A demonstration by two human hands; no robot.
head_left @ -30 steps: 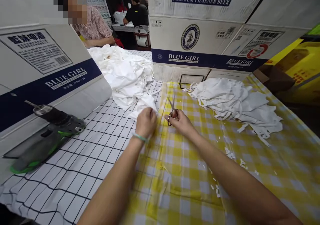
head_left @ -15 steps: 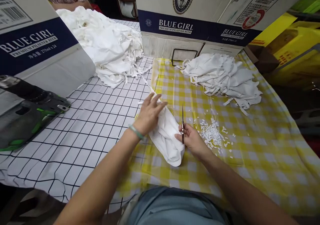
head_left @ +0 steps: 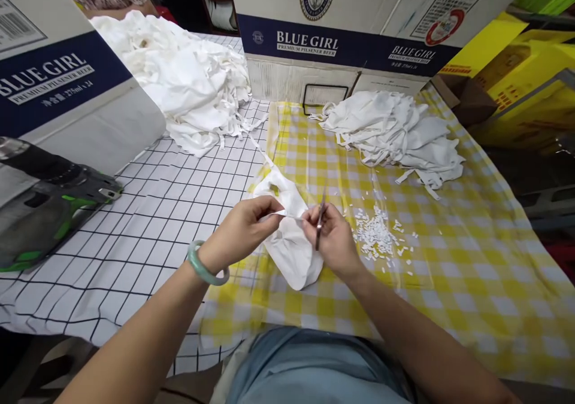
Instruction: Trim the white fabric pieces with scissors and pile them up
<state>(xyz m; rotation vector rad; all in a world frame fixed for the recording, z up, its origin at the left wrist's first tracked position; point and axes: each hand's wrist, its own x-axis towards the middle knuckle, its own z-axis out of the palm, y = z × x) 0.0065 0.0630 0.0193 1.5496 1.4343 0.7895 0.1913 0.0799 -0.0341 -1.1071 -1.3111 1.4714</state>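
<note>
A white cloth piece with thin straps (head_left: 294, 259) lies in front of me, one strap trailing up toward the left heap. My left hand (head_left: 240, 227), with a green bangle at the wrist, pinches a narrow white strap (head_left: 279, 213) just above the cloth. The strap's other side runs to my right hand (head_left: 335, 236), whose thumb and fingertips close on it. That same hand grips slim pointed scissors (head_left: 320, 224), blade pointing away from me. Their handle is partly hidden by the fingers. Small white clippings (head_left: 377, 233) lie scattered to the right of this hand.
A heap of white cloth pieces (head_left: 179, 81) is at the back left, a smaller pile (head_left: 390, 128) at the back right. Cardboard boxes (head_left: 287, 75) wall the far side. A power drill (head_left: 58, 200) lies at left. Yellow bags (head_left: 525, 75) stand beyond the right edge.
My left hand has gone from lying spread on the cloth's upper part to pinching a strap nearer me. My right hand, still with the scissors, has moved slightly up and left to the strap.
</note>
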